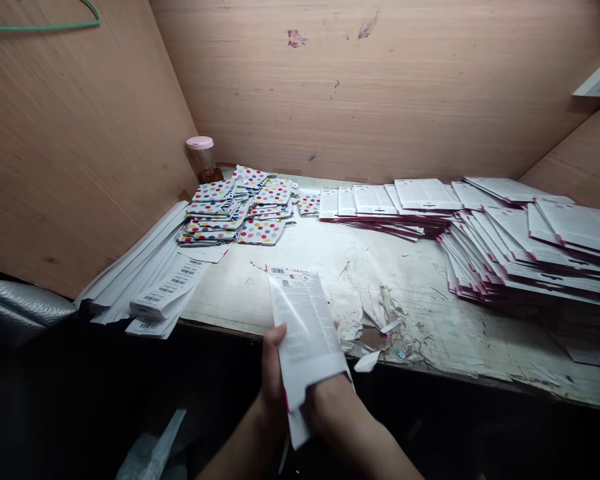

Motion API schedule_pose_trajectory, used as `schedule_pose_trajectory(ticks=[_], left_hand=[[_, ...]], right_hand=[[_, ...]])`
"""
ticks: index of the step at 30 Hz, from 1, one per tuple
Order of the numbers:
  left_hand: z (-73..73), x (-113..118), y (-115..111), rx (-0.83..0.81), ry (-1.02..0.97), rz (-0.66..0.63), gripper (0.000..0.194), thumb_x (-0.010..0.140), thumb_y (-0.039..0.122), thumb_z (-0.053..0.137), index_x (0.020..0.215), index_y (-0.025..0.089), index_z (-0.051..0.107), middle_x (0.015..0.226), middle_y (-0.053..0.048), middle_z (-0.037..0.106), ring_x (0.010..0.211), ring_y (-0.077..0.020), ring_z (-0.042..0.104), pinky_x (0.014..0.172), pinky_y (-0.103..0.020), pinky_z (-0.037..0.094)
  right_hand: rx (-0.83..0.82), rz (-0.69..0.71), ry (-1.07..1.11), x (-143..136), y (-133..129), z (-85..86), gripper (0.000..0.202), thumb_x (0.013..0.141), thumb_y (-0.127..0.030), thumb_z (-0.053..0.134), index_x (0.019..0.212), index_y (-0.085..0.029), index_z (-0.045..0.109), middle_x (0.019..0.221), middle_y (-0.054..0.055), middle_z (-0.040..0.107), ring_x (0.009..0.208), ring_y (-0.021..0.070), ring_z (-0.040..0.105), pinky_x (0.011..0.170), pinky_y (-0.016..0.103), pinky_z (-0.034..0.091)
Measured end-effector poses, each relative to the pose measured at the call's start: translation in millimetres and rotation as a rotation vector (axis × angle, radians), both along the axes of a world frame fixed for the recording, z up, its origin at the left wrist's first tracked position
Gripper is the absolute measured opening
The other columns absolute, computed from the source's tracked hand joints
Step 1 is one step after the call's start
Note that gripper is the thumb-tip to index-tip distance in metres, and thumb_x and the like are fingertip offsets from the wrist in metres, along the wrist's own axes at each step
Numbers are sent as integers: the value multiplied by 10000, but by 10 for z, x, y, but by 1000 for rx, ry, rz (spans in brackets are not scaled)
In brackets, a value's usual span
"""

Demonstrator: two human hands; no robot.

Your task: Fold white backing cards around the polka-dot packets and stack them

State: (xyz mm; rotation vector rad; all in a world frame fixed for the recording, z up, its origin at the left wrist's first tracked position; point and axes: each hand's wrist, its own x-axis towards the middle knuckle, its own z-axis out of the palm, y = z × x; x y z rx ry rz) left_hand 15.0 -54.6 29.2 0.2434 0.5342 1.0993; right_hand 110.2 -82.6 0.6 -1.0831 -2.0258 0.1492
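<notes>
White printed packet (307,327), which we are seeing tilted over the front edge of the worktable (220,293); our left hand (273,363) is gripping its left side; our right hand (333,400) is reaching into its near end, fingers hidden, their spread being something we cannot tell; beyond, polka-dot pouches (263,231) are lying left, stacked cards (510,243) right

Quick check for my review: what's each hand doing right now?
Left hand: closed on the printed white sleeve, thumb at its edge.
Right hand: in the sleeve's near end; fingers hidden, grip can't be told.
</notes>
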Motion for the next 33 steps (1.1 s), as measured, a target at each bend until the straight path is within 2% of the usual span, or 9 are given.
schedule_pose_trajectory(ticks=[3, 5, 8, 10, 13, 15, 18, 21, 33], left_hand=[[-49, -196, 335, 19, 272, 36, 738, 728, 233, 649, 1415, 160, 388, 1271, -140, 626, 1123, -336, 614, 980, -492, 473], [-184, -229, 495, 156, 483, 128, 787, 766, 158, 619, 1467, 229, 268, 1381, -116, 544, 1187, -291, 583, 1019, -478, 454], [-396, -144, 570, 456, 988, 335, 727, 860, 139, 515, 1494, 282, 191, 1555, -97, 302, 1396, -280, 348, 1108, -509, 351], [-456, -93, 530, 689, 1432, 409, 631, 857, 72, 492, 1436, 286, 360, 1579, -72, 243, 1460, -303, 171, 1145, -570, 254], [-418, -147, 392, 1055, 1790, 227, 345, 873, 49, 476, 1106, 219, 666, 1335, -93, 575, 1361, -311, 395, 1126, -598, 291], [-376, -258, 282, 1234, 1786, 8, 236, 891, 152, 531, 1080, 187, 668, 1185, -99, 667, 1225, -279, 544, 1087, -542, 394], [-384, -416, 154, 1393, 1748, -158, 633, 821, 460, 652, 1333, 121, 497, 1350, -182, 555, 1304, -330, 463, 1065, -547, 418], [-471, -467, 99, 1488, 1770, -107, 878, 760, 617, 644, 1412, 89, 389, 1364, -236, 513, 1334, -374, 409, 1049, -580, 416], [-557, -397, 108, 1493, 1773, 31, 780, 821, 552, 612, 1421, 108, 388, 1197, -196, 602, 1217, -359, 507, 1008, -558, 459]], right_hand=[[22, 151, -202, 272, -226, 166, 386, 941, -132, 417, 1304, -141, 549, 1169, 126, 682, 1049, 257, 657, 875, 347, 565], [17, 224, -171, 502, -283, 254, 344, 947, -129, 445, 1271, -154, 557, 1185, 114, 669, 1102, 225, 626, 904, 305, 545], [-132, 37, 65, 781, -101, 211, 287, 948, -123, 464, 1190, -206, 594, 1077, 97, 659, 1011, 196, 634, 834, 295, 554], [-204, -105, 119, 879, 132, 67, 252, 945, -137, 469, 1123, -215, 629, 982, 91, 630, 908, 203, 629, 771, 334, 554], [-224, -160, 114, 914, 413, -178, 170, 934, -204, 514, 995, -211, 672, 899, 78, 586, 847, 219, 597, 740, 382, 536], [-244, -161, 124, 902, 485, -276, 129, 917, -232, 555, 920, -206, 681, 873, 69, 565, 847, 222, 574, 739, 385, 519], [-250, -141, 125, 873, 478, -302, 111, 902, -244, 586, 866, -216, 688, 843, 54, 555, 846, 218, 545, 738, 378, 486], [-249, -142, 100, 844, 460, -266, 114, 902, -243, 590, 861, -230, 695, 816, 43, 562, 835, 216, 521, 738, 371, 452], [-234, -152, -152, 763, 513, -179, 144, 923, -219, 546, 793, -205, 606, 768, 13, 592, 793, 206, 511, 799, 395, 305]])
